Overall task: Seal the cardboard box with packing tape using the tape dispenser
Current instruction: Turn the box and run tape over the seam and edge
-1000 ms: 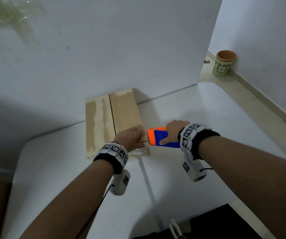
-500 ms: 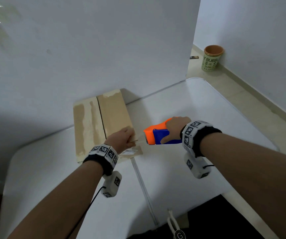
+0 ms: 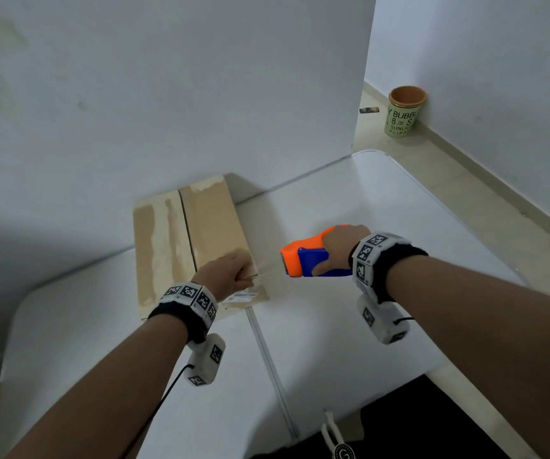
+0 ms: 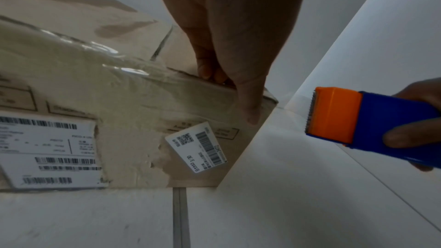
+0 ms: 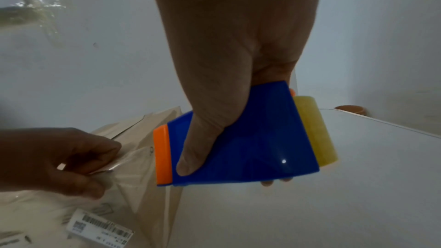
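A flat cardboard box point(image 3: 207, 226) lies on the white table point(image 3: 383, 210) against the wall, its top flaps closed with an open seam down the middle. My left hand point(image 3: 230, 273) sits at the box's near right corner and pinches the end of a clear tape strip point(image 5: 128, 163); the thumb point(image 4: 250, 108) lies down the box's side point(image 4: 119, 101). My right hand point(image 3: 340, 246) grips the blue and orange tape dispenser point(image 3: 303, 263) just right of the box, above the table. The dispenser's toothed orange edge point(image 4: 334, 112) faces the box, and a yellowish tape roll point(image 5: 315, 131) sits at its rear.
The wall point(image 3: 167, 94) stands right behind the box. A seam point(image 3: 267, 352) runs across the table toward me. A green cup point(image 3: 404, 114) stands on the floor by the far wall. Shipping labels point(image 4: 45, 150) cover the box's near side.
My right hand has drawn the dispenser rightward away from the box corner, widening the gap and stretching tape. My left hand has stayed at the corner.
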Demonstrator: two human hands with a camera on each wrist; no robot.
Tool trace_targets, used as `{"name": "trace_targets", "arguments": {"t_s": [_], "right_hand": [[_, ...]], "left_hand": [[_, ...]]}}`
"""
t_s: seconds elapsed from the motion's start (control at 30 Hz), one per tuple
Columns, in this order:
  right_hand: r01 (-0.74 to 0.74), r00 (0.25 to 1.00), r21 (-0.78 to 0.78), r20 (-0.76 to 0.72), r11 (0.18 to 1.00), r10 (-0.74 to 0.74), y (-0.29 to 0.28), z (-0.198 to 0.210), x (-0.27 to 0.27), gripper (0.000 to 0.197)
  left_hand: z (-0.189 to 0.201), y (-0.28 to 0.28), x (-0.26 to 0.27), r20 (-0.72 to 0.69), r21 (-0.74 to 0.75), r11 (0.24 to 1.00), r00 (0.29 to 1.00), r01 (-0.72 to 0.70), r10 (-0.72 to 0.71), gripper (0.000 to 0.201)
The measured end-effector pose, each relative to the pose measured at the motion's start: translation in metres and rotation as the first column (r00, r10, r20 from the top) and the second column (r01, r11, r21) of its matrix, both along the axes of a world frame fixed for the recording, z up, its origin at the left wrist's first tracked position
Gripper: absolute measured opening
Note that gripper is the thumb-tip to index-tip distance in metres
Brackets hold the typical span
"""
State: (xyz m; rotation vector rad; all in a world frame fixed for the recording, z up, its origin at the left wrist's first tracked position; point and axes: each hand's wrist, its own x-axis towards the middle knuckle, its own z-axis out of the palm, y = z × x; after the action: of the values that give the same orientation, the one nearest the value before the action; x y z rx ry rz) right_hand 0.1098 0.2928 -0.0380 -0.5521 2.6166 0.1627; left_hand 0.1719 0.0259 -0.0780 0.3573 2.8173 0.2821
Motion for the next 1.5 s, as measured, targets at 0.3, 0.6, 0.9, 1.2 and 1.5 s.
{"name": "trace_targets", "arguments": {"t_s": [0.3, 0.6, 0.9, 1.2, 1.5], "right_hand": [[-0.008, 1.0, 0.013, 0.02, 1.0, 0.007, -0.058, -0.012, -0.007, 0.056], [-0.011, 0.999, 0.013, 0.031, 1.0, 0.01, -0.085, -0.018, -0.018, 0.041], [0.144, 0.979, -0.244, -0.104, 0.959, -0.174, -0.112, 0.024, -0.04, 0.057], [-0.454, 0.881, -0.158, -0.227, 0.877, 0.416, -0.213, 0.048, -0.033, 0.044], [-0.413, 0.911, -0.225, -0.12, 0.883, 0.395, -0.248, 0.027, -0.012, 0.036]], "left_hand": [[0.001, -0.001, -0.004, 0.034, -0.005, 1.0, 0.999, -0.001, 0.001, 0.041], [0.006, -0.001, -0.002, 0.012, 0.024, 0.999, 1.0, 0.023, -0.023, 0.034], [0.02, -0.014, -0.006, 0.09, 0.216, 0.976, 0.996, -0.04, 0.021, 0.028], [0.03, -0.132, 0.023, -0.056, 0.459, 0.551, 0.596, -0.697, 0.801, 0.043], [0.008, -0.155, 0.06, -0.056, 0.46, 0.413, 0.438, -0.786, 0.897, 0.033]]}}
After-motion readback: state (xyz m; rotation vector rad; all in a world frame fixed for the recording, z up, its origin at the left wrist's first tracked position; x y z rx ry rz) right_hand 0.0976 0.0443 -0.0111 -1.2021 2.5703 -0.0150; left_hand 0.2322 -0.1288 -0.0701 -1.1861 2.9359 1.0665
